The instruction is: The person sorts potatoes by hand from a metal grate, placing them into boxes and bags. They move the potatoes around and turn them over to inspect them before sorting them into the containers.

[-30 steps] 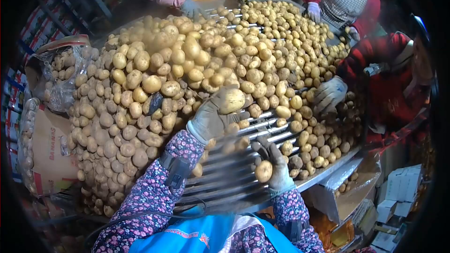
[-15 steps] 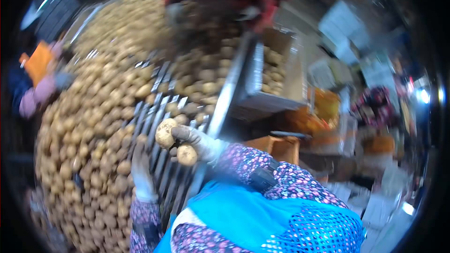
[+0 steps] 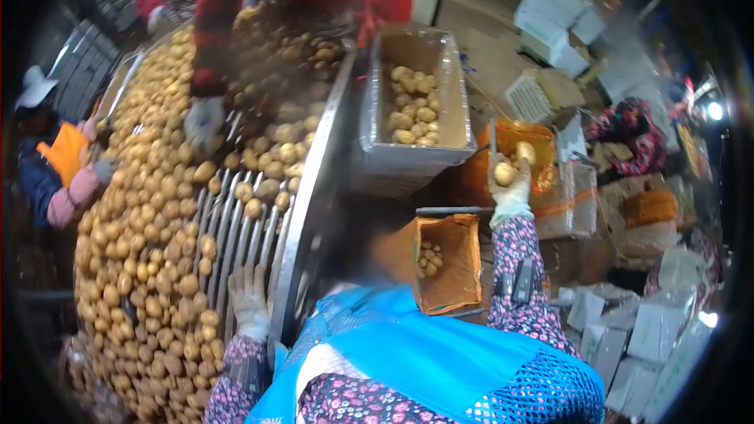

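Observation:
My right hand (image 3: 509, 180), in a pale glove, holds potatoes (image 3: 505, 173) over the orange-lined box at the right. My left hand (image 3: 249, 298), gloved too, lies with fingers spread on the metal bars (image 3: 233, 220) of the sorting table and holds nothing. Many potatoes (image 3: 149, 275) cover the table to the left of that hand. Nearer to me than the orange-lined box (image 3: 547, 177) stands an open box (image 3: 465, 267) with some small potatoes at its bottom.
A plastic-wrapped carton (image 3: 416, 155) with potatoes stands beyond the table's metal edge (image 3: 312, 180). Co-workers' gloved hands (image 3: 204, 124) are at the table's far side and left side. Stacked white boxes (image 3: 554, 4) and a crouching person (image 3: 628, 137) are at the right.
My right hand has swung from above the bars to the orange-lined box at the right, still with potatoes. My left hand stays on the bars. The view has turned rightward.

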`<state>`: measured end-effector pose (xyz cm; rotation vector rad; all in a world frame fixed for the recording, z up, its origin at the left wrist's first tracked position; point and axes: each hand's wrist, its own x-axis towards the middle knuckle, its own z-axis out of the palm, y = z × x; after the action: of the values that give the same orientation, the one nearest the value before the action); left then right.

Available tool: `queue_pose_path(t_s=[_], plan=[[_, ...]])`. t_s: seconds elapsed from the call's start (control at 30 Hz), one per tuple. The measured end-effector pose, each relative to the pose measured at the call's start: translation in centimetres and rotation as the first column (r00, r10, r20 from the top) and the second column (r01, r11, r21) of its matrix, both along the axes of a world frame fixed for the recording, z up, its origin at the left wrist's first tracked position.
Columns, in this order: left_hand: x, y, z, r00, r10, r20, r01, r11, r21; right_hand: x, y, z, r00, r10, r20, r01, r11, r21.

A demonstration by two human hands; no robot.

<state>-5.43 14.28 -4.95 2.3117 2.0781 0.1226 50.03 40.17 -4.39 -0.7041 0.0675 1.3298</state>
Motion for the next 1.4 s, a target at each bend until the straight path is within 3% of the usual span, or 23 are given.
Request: queue_pose_path(t_s=[0.17, 0.23, 0.33, 0.37, 0.4, 0.43, 0.47, 0.53, 0.57, 0.6, 0.63, 0.7, 0.73, 0.77, 0.8, 0.87, 0.9, 0.97, 1.03, 1.17, 1.23, 1.3, 1.4], plan=[[0.3, 0.1, 0.5, 0.999, 0.034, 0.016, -0.035, 0.999, 0.017, -9.5, -3.1, 1.1, 0.915, 0.385, -0.125, -0.379, 0.923, 0.068], [0.3, -0.2, -0.1, 0.998, 0.060, 0.020, -0.060, 0.998, -0.017, -13.4, -3.1, 1.4, 0.923, 0.374, -0.092, -0.380, 0.923, -0.060], [0.0, -0.8, -0.7, 0.976, 0.089, 0.200, -0.105, 0.992, 0.074, -15.3, 0.4, 3.2, 0.884, 0.419, 0.210, -0.373, 0.900, -0.225], [0.4, 0.1, 3.1, 0.946, 0.138, 0.294, -0.106, 0.987, -0.122, -14.8, 4.1, 1.0, 0.817, 0.201, 0.541, -0.184, 0.979, -0.085], [0.2, 0.4, 3.3, 0.899, 0.174, 0.401, -0.112, 0.979, -0.173, -13.3, 5.7, -0.2, 0.690, 0.184, 0.700, -0.271, 0.962, 0.015], [-0.4, -0.8, 3.2, 0.833, 0.238, 0.499, -0.140, 0.964, -0.226, -13.4, 6.6, -0.3, -0.075, -0.291, 0.954, -0.314, 0.915, 0.254], [-0.6, -2.3, 1.8, 0.785, 0.283, 0.552, -0.215, 0.959, -0.186, -13.3, 8.5, -1.5, 0.190, -0.061, 0.980, -0.401, 0.906, 0.134], [-1.1, -4.9, 1.4, 0.658, 0.340, 0.672, -0.318, 0.934, -0.162, -13.4, 12.2, -3.3, 0.651, 0.399, 0.646, -0.474, 0.878, -0.064], [-1.5, -6.5, 2.0, 0.576, 0.350, 0.739, -0.331, 0.926, -0.180, -17.6, 9.2, 2.1, 0.890, 0.456, 0.015, -0.448, 0.880, -0.159], [-2.2, -8.4, 1.6, 0.701, 0.315, 0.640, -0.333, 0.938, -0.098, -22.6, 4.4, 5.1, 0.847, 0.507, 0.159, -0.512, 0.859, -0.012], [-2.9, -9.7, 2.4, 0.685, 0.346, 0.641, -0.384, 0.919, -0.085, -22.6, 6.2, 0.9, 0.807, 0.584, 0.084, -0.581, 0.812, -0.054], [-3.3, -12.0, 6.8, 0.377, 0.545, 0.749, -0.577, 0.771, -0.270, -26.7, 4.1, -1.1, 0.569, 0.759, 0.317, -0.811, 0.581, 0.068], [-4.0, -13.1, 7.9, 0.420, 0.567, 0.708, -0.647, 0.734, -0.204, -32.1, -0.3, 2.8, 0.507, 0.744, 0.435, -0.803, 0.591, -0.075], [-5.2, -14.4, 8.1, 0.515, 0.582, 0.629, -0.657, 0.740, -0.147, -35.6, -3.9, 4.8, 0.410, 0.753, 0.515, -0.872, 0.489, -0.021], [-6.2, -15.2, 9.3, 0.453, 0.619, 0.642, -0.725, 0.675, -0.139, -38.9, -6.1, 6.9, 0.266, 0.812, 0.519, -0.946, 0.323, -0.021], [-8.3, -16.4, 11.2, 0.401, 0.657, 0.639, -0.820, 0.568, -0.069, -44.8, -9.3, 8.4, -0.107, 0.671, 0.734, -0.961, 0.119, -0.248], [-9.5, -16.8, 12.0, 0.405, 0.671, 0.621, -0.851, 0.525, -0.011, -47.1, -10.7, 8.0, -0.155, 0.565, 0.810, -0.975, 0.045, -0.218], [-11.9, -16.9, 14.2, 0.444, 0.706, 0.552, -0.872, 0.483, 0.083, -51.6, -13.4, 7.3, -0.204, -0.039, 0.978, -0.968, -0.141, -0.208], [-15.3, -15.2, 16.7, 0.354, 0.829, 0.433, -0.925, 0.378, 0.033, -55.9, -14.5, 7.5, -0.078, -0.775, 0.627, -0.937, -0.158, -0.312], [-25.2, -11.3, 18.8, 0.312, 0.934, 0.174, -0.949, 0.314, 0.015, -63.8, -15.9, 6.7, 0.108, -0.977, 0.184, -0.941, -0.161, -0.299], [-31.5, -10.0, 14.4, 0.318, 0.940, 0.127, -0.945, 0.304, 0.115, -67.3, -15.2, 5.5, 0.125, -0.973, 0.192, -0.927, -0.184, -0.328], [-33.0, -7.7, 16.9, 0.153, 0.972, 0.180, -0.977, 0.176, -0.119, -69.8, -14.9, 5.1, 0.085, -0.962, 0.258, -0.898, -0.187, -0.398], [-34.1, -6.1, 17.8, 0.165, 0.982, 0.095, -0.979, 0.175, -0.105, -72.4, -14.8, 5.7, 0.148, -0.954, 0.259, -0.849, -0.257, -0.462]])
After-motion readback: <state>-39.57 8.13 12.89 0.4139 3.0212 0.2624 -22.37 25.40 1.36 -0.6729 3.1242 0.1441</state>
